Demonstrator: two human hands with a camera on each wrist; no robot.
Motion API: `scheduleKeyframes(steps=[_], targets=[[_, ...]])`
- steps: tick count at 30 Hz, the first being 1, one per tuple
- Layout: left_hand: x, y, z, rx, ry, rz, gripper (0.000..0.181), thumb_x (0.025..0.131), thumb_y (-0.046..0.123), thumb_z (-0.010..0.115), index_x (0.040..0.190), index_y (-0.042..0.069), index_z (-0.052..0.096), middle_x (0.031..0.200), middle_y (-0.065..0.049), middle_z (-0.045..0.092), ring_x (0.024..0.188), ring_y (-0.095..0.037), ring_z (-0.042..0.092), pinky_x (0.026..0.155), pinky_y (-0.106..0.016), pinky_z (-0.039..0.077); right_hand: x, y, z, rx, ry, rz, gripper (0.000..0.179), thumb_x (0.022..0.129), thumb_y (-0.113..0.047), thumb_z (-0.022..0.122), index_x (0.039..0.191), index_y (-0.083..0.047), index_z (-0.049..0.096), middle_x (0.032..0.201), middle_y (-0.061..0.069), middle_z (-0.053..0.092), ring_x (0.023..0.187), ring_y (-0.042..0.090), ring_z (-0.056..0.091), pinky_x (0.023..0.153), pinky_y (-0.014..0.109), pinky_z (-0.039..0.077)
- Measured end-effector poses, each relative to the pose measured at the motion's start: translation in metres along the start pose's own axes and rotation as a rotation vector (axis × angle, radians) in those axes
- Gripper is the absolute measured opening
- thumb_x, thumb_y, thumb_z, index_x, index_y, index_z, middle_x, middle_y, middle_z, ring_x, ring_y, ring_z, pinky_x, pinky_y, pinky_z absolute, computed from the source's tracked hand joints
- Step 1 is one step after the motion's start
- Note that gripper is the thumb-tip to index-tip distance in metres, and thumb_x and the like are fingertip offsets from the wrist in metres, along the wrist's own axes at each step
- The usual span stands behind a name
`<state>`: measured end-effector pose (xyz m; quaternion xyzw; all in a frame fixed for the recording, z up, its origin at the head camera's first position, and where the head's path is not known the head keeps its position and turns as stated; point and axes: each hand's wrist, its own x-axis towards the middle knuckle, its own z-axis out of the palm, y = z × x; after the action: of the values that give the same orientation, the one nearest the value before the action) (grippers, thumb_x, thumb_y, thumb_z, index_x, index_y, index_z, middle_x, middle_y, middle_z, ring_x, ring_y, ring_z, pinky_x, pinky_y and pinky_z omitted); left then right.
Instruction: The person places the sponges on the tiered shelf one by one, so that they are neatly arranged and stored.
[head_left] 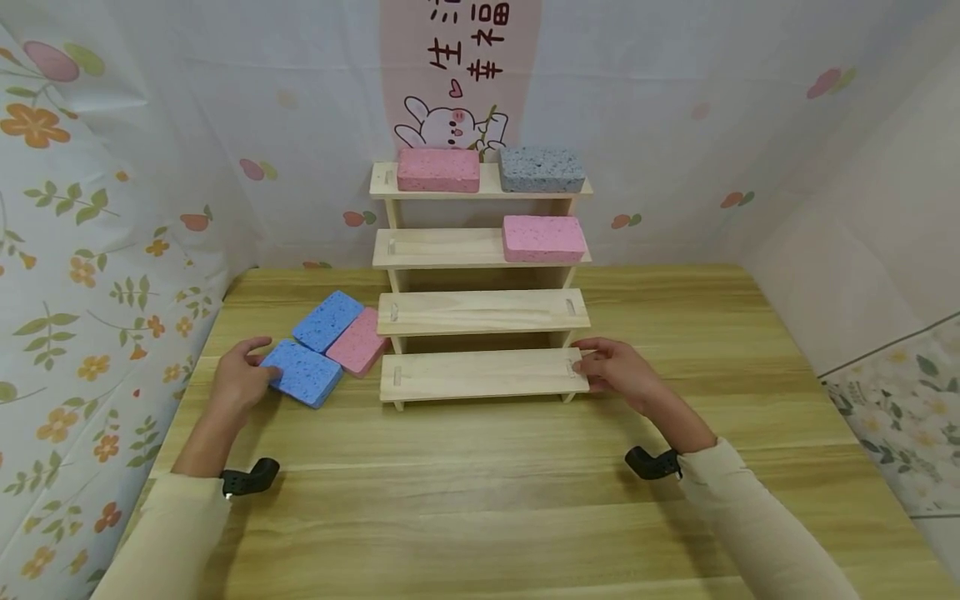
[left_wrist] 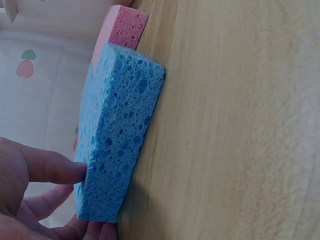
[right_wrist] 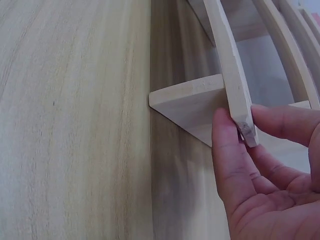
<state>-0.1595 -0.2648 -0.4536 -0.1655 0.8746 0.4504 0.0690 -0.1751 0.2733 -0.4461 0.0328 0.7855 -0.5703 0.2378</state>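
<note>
My left hand [head_left: 237,380] is at the nearer blue sponge [head_left: 303,372]. In the left wrist view the thumb presses the broad face of that blue sponge [left_wrist: 117,135], and the other fingers curl at its end. Touching it are a second blue sponge [head_left: 328,321] and a pink sponge [head_left: 360,340], all lying on the table. My right hand [head_left: 617,372] pinches the right end of the lowest board of a wooden stepped shelf [head_left: 483,375]. Up close in the right wrist view, thumb and fingers take the board's end [right_wrist: 240,107] from both sides.
On the top step sit a pink sponge [head_left: 438,171] and a grey sponge [head_left: 542,170]. Another pink sponge [head_left: 543,239] lies at the right of the step below. The wood-grain table [head_left: 450,517] meets a printed cloth backdrop [head_left: 300,125] behind the shelf.
</note>
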Motion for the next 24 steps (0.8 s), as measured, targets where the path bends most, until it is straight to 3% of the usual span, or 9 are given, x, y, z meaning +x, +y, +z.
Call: scheduleKeyframes(steps=[5, 9, 20, 24], targets=[[-0.004, 0.001, -0.002, 0.007, 0.014, 0.015, 0.062, 0.091, 0.001, 0.056, 0.148, 0.0, 0.035, 0.113, -0.019, 0.046, 0.082, -0.021, 0.046, 0.059, -0.026, 0.042, 0.0, 0.0, 0.0, -0.012, -0.001, 0.004, 0.054, 0.096, -0.019, 0.061, 0.144, -0.001, 0.042, 0.113, 0.01, 0.059, 0.093, 0.016, 0.062, 0.077, 0.027, 0.055], [-0.009, 0.002, -0.006, -0.023, 0.02, 0.026, 0.061, 0.09, -0.001, 0.058, 0.148, 0.002, 0.038, 0.11, -0.014, 0.046, 0.077, -0.015, 0.045, 0.058, -0.025, 0.042, 0.0, -0.001, 0.0, -0.006, 0.0, 0.004, 0.054, 0.096, -0.018, 0.061, 0.143, -0.001, 0.043, 0.113, 0.009, 0.059, 0.093, 0.016, 0.062, 0.076, 0.027, 0.055], [-0.024, 0.004, -0.021, -0.181, -0.021, 0.062, 0.056, 0.093, -0.007, 0.048, 0.148, -0.001, 0.038, 0.103, -0.006, 0.038, 0.073, -0.01, 0.04, 0.059, -0.021, 0.042, 0.0, 0.001, -0.001, -0.001, 0.001, 0.006, 0.053, 0.096, -0.017, 0.061, 0.143, -0.002, 0.043, 0.115, 0.009, 0.058, 0.095, 0.015, 0.063, 0.077, 0.028, 0.056], [-0.029, 0.015, -0.027, -0.343, -0.012, 0.058, 0.056, 0.093, -0.008, 0.049, 0.147, 0.004, 0.041, 0.102, -0.003, 0.036, 0.073, -0.008, 0.041, 0.063, -0.017, 0.045, 0.001, 0.002, -0.002, 0.008, -0.003, 0.002, 0.054, 0.096, -0.018, 0.062, 0.143, -0.001, 0.043, 0.114, 0.009, 0.059, 0.094, 0.015, 0.064, 0.076, 0.028, 0.056]])
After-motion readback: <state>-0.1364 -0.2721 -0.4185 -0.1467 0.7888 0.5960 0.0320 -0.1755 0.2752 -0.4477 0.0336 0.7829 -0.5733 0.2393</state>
